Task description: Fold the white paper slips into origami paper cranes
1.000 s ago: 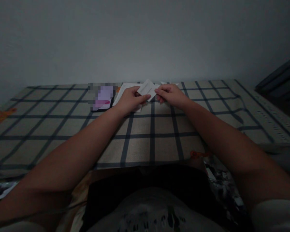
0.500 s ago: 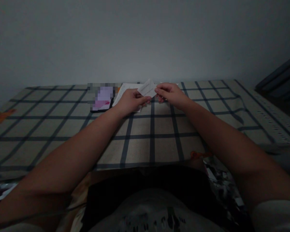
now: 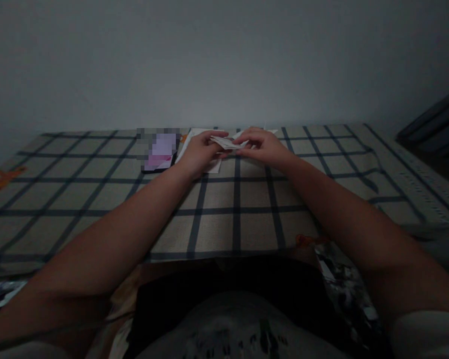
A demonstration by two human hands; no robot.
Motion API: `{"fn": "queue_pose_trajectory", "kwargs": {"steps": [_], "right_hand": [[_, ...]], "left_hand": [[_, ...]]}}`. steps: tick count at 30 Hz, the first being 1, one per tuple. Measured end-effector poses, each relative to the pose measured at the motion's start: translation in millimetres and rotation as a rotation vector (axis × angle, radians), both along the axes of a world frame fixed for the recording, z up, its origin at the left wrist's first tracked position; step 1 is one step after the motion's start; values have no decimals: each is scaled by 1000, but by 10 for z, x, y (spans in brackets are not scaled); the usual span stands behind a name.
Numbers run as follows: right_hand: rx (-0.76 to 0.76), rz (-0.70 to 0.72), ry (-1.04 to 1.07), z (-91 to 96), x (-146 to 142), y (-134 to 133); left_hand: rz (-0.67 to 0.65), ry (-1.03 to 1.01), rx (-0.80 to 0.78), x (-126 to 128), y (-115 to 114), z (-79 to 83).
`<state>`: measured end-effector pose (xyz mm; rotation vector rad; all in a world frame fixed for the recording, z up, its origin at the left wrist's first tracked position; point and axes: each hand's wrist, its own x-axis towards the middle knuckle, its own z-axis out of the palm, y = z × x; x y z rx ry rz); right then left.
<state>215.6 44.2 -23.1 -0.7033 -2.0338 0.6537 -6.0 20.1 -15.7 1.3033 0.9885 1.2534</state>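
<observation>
A small folded white paper is held up between my two hands, just above the table. It now lies nearly flat to my view, with layered edges showing. My left hand is closed on its left end, thumb below and fingers above. At its right end my right hand pinches it with thumb and fingertips. Beneath and behind my left hand lie white paper sheets, mostly covered by that hand. Another piece of white paper shows behind my right hand; its shape is partly hidden.
A phone with a lit purple-pink screen, partly blurred out, lies left of my left hand. The checked tablecloth covers the table up to the grey wall. A dark slatted object stands at the far right.
The folded paper has tipped from an upright diamond to nearly flat, opening into visible layers. My right hand's fingers have shifted over its right side; my left hand keeps its grip.
</observation>
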Motion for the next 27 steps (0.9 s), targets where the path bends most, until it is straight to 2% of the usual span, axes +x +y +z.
{"fn": "queue_pose_trajectory", "kwargs": {"steps": [5,10,14,20,27], "right_hand": [[14,2,-64,-12,-10,-4],[-26,-11,-77,-34,-1,31],[-15,-19,-79,-38,-4,42],[30,-56,-115,-28,-20,12],[67,-66,-120,18,-5,-12]], "left_hand": [[-68,-121,-34,-17,66,-57],[-102,-208,-97,-28,25,29],[-141,-202,-148,-28,-21,95],[-200,-222,-193,-46,-12,86],[-250,-201,-156,-46,-87,85]]}}
